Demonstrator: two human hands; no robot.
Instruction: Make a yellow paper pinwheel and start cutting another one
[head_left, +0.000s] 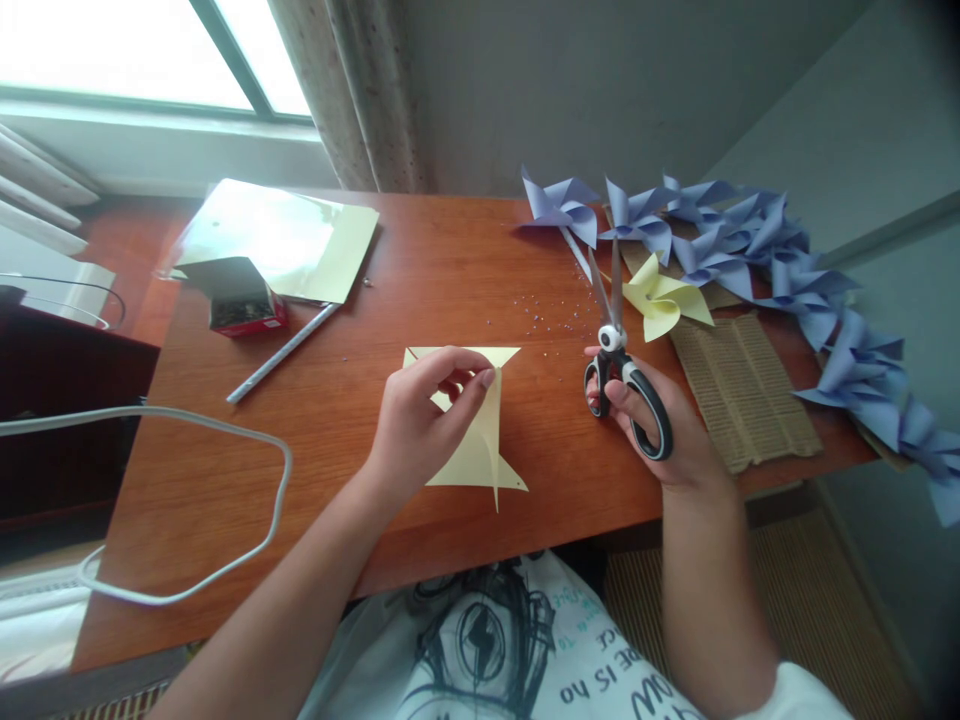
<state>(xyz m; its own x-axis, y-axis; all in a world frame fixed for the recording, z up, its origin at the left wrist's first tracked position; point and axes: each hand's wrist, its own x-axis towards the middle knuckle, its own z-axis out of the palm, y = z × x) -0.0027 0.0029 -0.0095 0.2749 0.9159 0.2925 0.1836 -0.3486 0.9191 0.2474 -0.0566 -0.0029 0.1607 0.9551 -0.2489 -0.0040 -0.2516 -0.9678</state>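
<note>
My left hand (442, 400) pinches one edge of a pale yellow paper square (469, 455) with slits cut in from its corners. Part of the sheet stands up from the table and part of it lies behind my fingers. To the right, my right hand (652, 400) grips a pair of scissors (613, 340) with black and white handles. The blades point away from me and stand slightly apart, away from the paper. Just beyond the scissors lies a yellow paper pinwheel (664, 297).
Several blue paper pinwheels (712, 260) line the right side, near corrugated cardboard (750, 400). Tiny scraps (551, 315) dot the table (337, 540). At left are a small red box (247, 312), a rolled paper stick (281, 355), a packet of yellow paper (349, 245) and a white cable (281, 480).
</note>
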